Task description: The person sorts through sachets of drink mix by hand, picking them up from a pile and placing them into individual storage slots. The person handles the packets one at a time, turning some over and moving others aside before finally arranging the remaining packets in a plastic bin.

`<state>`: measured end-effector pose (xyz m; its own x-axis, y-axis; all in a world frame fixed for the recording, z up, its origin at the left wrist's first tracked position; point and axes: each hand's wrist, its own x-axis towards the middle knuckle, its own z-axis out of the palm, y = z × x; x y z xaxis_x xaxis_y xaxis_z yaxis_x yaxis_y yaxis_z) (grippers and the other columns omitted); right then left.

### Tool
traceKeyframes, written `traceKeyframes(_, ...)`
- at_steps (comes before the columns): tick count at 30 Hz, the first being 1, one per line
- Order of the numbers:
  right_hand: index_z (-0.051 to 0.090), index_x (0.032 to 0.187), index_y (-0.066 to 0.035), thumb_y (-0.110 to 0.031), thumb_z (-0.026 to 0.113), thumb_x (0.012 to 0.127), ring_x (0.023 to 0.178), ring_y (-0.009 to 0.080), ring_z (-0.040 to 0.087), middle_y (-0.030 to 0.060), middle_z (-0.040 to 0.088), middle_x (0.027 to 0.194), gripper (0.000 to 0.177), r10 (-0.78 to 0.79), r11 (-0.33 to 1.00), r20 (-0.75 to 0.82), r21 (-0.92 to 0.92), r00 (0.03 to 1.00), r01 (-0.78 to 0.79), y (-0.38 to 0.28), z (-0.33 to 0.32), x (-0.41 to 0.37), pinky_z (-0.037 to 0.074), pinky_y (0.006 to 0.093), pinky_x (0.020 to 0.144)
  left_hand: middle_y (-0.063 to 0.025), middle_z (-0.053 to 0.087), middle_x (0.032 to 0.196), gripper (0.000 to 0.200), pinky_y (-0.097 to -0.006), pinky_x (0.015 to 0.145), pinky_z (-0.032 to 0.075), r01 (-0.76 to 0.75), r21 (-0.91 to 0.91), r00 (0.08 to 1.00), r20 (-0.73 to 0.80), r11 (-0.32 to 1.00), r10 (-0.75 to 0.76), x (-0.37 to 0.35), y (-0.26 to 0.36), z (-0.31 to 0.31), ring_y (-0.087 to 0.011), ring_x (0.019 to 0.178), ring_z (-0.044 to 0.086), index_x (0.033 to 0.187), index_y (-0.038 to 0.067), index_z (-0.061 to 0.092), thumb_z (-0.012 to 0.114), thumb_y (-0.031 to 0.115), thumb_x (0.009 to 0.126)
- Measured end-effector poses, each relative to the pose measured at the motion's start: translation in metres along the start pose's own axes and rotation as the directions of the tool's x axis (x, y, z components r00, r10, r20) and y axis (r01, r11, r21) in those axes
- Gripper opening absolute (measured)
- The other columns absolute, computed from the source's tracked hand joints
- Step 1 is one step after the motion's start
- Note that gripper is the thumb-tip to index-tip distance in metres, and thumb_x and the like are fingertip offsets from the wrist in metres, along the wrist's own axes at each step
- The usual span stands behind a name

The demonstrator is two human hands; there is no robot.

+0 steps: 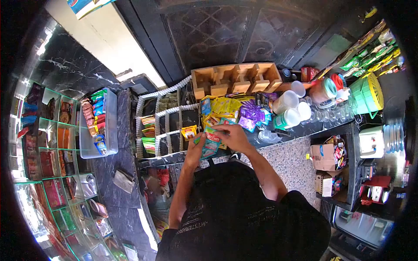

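Note:
Both my hands meet over the front edge of the black counter. My left hand (195,151) has its fingers closed on the left side of a green and red drink sachet (213,137). My right hand (234,136) pinches the same sachet at its upper right. More teal sachets (210,150) show just below it. Beyond my hands lies a loose pile of yellow sachets (224,105) and purple sachets (251,110). An orange-yellow sachet (189,132) rests left of my hands, by the divided rack (174,108), whose left compartments hold upright sachets (148,145).
A wooden compartment box (208,92) stands at the back. Plastic jars (286,101), glasses (333,115) and a green basket (360,93) line the right. A clear bin (114,126) of packets sits left, beside glass shelves (52,150). Cardboard boxes (322,157) stand lower right.

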<state>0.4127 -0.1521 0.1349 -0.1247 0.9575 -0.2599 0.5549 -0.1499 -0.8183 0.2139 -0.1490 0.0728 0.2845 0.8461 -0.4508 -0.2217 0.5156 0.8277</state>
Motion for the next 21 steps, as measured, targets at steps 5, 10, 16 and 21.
traceKeyframes(5, 0.072, 0.109, 0.000, -0.005, 0.077, 0.088, 0.090, 0.0120, 0.069, 0.0078, 0.075, 0.101, 0.022, 0.024, 0.736, -0.195, 0.667, 0.981, 0.114, 0.028, 0.007, 0.006, 0.057, 0.0284, 0.084, -0.0039, 0.068, 0.102, 0.034, -0.0285, 0.077, 0.054, -0.053, 0.009, 0.998, 0.020, 0.999, 0.052, 0.014, -0.024, -0.019, -0.0101, 0.090, 0.062, 0.116, 0.002, 0.067, 0.060, 0.034, 0.104)
traceKeyframes(10, 0.068, 0.110, 0.000, -0.005, 0.077, 0.088, 0.096, 0.0127, 0.069, 0.0075, 0.073, 0.101, 0.024, 0.098, 0.696, -0.298, 0.703, 0.949, 0.149, 0.032, 0.011, 0.007, 0.056, 0.0274, 0.085, -0.0030, 0.068, 0.103, 0.030, -0.0279, 0.081, 0.053, 0.105, -0.201, 0.994, 0.045, 0.974, -0.098, -0.006, 0.007, -0.003, -0.0093, 0.093, 0.062, 0.115, 0.001, 0.066, 0.062, 0.028, 0.103)
traceKeyframes(16, 0.067, 0.112, 0.000, -0.008, 0.077, 0.090, 0.093, 0.0130, 0.069, 0.0082, 0.073, 0.100, 0.026, -0.019, 0.787, -0.217, 0.599, 0.976, 0.149, 0.034, 0.007, 0.005, 0.056, 0.0273, 0.081, -0.0071, 0.071, 0.105, 0.026, -0.0320, 0.081, 0.058, -0.069, 0.044, 0.980, 0.189, 0.997, 0.060, -0.003, -0.002, 0.004, -0.0143, 0.094, 0.069, 0.118, 0.000, 0.064, 0.064, 0.020, 0.101)
traceKeyframes(21, 0.062, 0.126, -0.002, -0.017, 0.074, 0.094, 0.094, 0.0126, 0.068, 0.0073, 0.073, 0.104, 0.037, 0.094, 0.711, -0.396, 0.669, 0.913, 0.217, 0.041, -0.006, 0.014, 0.052, 0.0260, 0.077, -0.0101, 0.074, 0.098, 0.024, -0.0334, 0.072, 0.060, -0.008, -0.100, 0.994, 0.103, 0.995, 0.019, -0.012, 0.014, 0.004, -0.0194, 0.079, 0.073, 0.117, -0.001, 0.064, 0.064, 0.017, 0.100)
